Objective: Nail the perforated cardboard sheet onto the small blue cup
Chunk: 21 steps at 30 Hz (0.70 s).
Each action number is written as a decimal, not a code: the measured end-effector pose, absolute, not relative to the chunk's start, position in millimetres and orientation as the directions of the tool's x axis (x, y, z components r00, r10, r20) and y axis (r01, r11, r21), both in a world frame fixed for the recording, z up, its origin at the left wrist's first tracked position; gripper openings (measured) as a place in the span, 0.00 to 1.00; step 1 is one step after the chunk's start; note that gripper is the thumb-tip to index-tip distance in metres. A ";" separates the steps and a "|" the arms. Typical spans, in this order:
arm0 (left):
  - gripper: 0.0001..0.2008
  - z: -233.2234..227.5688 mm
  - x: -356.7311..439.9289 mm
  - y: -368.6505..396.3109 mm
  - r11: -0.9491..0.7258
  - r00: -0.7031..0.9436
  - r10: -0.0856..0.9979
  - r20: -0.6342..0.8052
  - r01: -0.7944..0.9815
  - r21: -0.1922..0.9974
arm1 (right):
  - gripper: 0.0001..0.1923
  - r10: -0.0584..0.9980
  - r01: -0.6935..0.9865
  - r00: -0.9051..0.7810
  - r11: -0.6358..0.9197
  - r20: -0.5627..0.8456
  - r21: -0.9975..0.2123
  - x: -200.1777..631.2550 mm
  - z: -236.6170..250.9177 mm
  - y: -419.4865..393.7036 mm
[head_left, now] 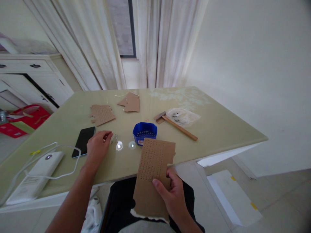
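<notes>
My right hand (pixel 173 194) grips the right edge of a torn piece of cardboard (pixel 155 161), thumb on top. Rows of small holes run across the cardboard, which is tilted over my lap and the table's front edge. On the table, my left hand (pixel 99 142) has its fingers drawn together beside a few thin metal pins or nails (pixel 114 139). Whatever lies between those fingertips is too small to make out. Just beyond the held cardboard sits a blue plastic basket (pixel 145 131) with a slotted bottom.
A hammer (pixel 179 127) with a wooden handle lies right of the basket, against a clear plastic bag (pixel 182 117). Cardboard scraps (pixel 103 115) lie farther back. A black phone (pixel 84 140) and a white power strip (pixel 36 178) with looped cable are at left.
</notes>
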<state>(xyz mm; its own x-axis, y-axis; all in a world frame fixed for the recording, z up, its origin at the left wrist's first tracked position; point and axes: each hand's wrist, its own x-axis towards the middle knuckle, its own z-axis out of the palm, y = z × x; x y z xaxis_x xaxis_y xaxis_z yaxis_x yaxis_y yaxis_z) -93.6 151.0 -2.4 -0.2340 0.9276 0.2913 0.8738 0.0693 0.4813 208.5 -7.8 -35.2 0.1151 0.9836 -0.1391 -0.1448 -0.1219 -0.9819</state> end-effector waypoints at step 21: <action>0.10 -21.5 -0.3 18.0 -0.392 0.184 0.914 0.361 0.168 0.905 | 0.25 0.955 -0.495 -0.107 -0.292 -0.277 -0.818 201.9 -12.0 -5.2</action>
